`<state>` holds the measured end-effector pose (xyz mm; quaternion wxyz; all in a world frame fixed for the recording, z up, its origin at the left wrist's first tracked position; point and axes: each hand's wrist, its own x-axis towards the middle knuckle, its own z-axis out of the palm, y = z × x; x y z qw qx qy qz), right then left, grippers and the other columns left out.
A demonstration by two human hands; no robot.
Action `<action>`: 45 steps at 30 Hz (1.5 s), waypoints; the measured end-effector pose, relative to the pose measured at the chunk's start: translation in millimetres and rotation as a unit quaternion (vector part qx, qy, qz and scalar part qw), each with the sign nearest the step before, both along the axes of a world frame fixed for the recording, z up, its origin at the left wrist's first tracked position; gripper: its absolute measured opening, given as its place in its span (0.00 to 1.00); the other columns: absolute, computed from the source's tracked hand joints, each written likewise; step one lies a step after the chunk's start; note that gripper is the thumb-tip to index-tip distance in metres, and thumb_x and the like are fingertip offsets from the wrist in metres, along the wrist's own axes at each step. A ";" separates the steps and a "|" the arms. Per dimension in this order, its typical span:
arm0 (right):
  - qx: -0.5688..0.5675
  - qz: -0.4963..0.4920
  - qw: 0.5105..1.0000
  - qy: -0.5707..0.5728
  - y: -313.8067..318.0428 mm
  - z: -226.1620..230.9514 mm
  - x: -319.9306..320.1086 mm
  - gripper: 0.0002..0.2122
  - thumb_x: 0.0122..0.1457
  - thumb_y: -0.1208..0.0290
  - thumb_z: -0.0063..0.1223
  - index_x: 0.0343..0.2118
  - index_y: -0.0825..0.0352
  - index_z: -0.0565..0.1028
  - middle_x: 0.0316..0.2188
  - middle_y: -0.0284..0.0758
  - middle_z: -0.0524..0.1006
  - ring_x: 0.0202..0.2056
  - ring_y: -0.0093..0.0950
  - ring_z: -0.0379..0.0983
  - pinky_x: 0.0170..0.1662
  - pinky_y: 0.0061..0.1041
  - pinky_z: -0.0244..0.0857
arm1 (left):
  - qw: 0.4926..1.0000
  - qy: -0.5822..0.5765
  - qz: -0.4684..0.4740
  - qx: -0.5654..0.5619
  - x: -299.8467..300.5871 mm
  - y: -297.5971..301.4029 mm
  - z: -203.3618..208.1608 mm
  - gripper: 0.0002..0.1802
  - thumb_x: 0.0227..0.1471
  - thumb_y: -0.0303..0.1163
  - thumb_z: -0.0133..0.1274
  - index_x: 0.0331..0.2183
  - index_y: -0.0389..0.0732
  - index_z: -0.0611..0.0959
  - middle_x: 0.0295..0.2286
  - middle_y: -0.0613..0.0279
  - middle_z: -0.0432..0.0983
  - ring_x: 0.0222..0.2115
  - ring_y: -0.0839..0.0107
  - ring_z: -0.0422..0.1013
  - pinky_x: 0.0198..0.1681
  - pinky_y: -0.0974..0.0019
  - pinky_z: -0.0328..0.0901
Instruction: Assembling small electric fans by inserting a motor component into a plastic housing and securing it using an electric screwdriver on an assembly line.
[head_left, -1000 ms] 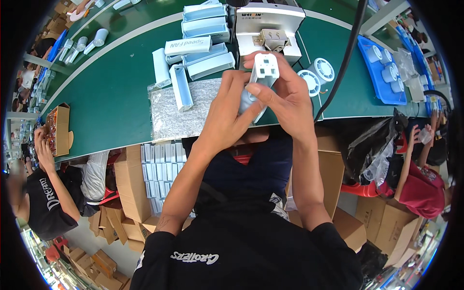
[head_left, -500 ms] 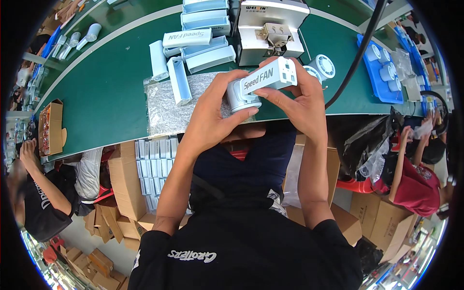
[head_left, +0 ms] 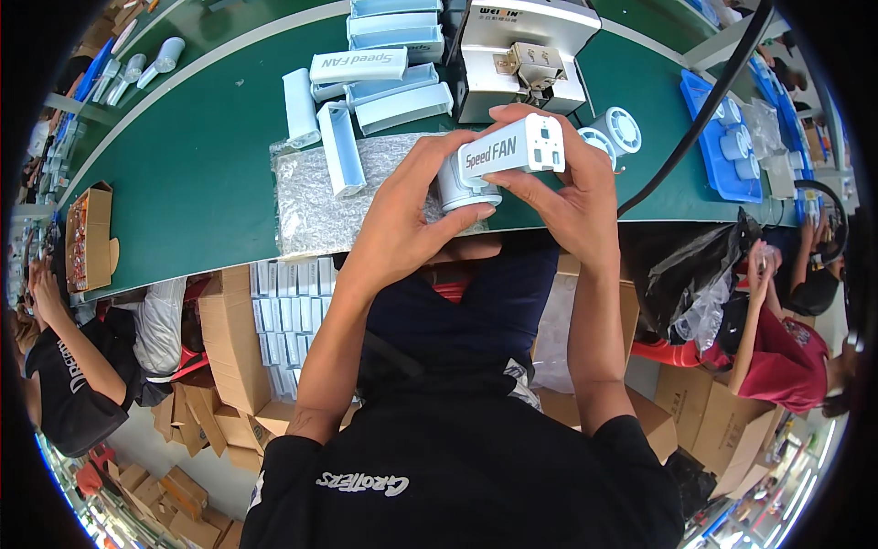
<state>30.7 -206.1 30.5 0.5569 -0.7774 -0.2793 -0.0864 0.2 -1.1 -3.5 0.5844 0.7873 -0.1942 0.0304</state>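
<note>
Your two hands are close together, both clamped on one pale-blue fan body, held above the near edge of the green bench (head_left: 201,174). Your left hand (head_left: 407,206) grips the round head (head_left: 465,190) of the body, with the thumb at its lower edge. Your right hand (head_left: 581,183) grips the handle section (head_left: 501,156), with the thumb along the near side and the fingers behind; the slotted end of the handle faces right. The grey wrapped sheet (head_left: 311,215) lies flat on the bench, beside and partly beneath your left hand. One open pale-blue shell (head_left: 342,151) rests partly on that sheet, and more shells are stacked beyond it. The white machine (head_left: 476,84) with a metal fixture (head_left: 535,66) stands directly beyond your right hand. Two round vented parts (head_left: 624,131) sit just right of that hand, one partly hidden by it. Farther right, the blue tray (head_left: 732,190) holds pale-blue cylindrical parts.
</note>
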 end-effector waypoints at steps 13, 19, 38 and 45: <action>-0.018 0.002 1.000 -0.012 -3.6 -4.1 1.8 0.22 0.52 0.77 0.69 0.53 0.66 0.80 0.47 0.34 0.84 0.42 0.29 0.84 0.41 0.27 0.79 | 1.000 0.007 -0.005 -0.005 1.2 0.9 -1.8 0.41 0.47 0.31 0.70 0.60 0.35 0.72 0.51 0.53 0.73 0.52 0.60 0.72 0.57 0.62 0.64; -0.066 0.033 0.997 -0.018 -10.0 3.9 4.2 0.19 0.52 0.79 0.70 0.48 0.68 0.81 0.45 0.36 0.84 0.45 0.28 0.83 0.47 0.25 0.77 | 1.000 -0.028 -0.005 -0.006 1.3 2.0 -7.8 0.39 0.47 0.32 0.69 0.60 0.40 0.73 0.51 0.53 0.74 0.52 0.56 0.72 0.54 0.59 0.66; -0.027 0.011 0.999 -0.021 -4.8 -3.8 -4.9 0.22 0.52 0.75 0.70 0.52 0.71 0.78 0.40 0.37 0.85 0.41 0.34 0.85 0.45 0.31 0.79 | 0.999 -0.043 0.002 -0.013 2.1 0.9 -8.8 0.37 0.47 0.32 0.69 0.58 0.43 0.75 0.49 0.54 0.75 0.49 0.53 0.73 0.52 0.58 0.68; -0.040 -0.023 0.998 -0.030 -5.9 -10.0 -2.9 0.21 0.52 0.78 0.67 0.51 0.69 0.79 0.46 0.38 0.83 0.43 0.33 0.84 0.42 0.28 0.80 | 1.000 -0.018 0.004 -0.024 1.6 0.2 -10.5 0.38 0.47 0.33 0.70 0.59 0.43 0.74 0.49 0.54 0.75 0.49 0.54 0.74 0.52 0.58 0.68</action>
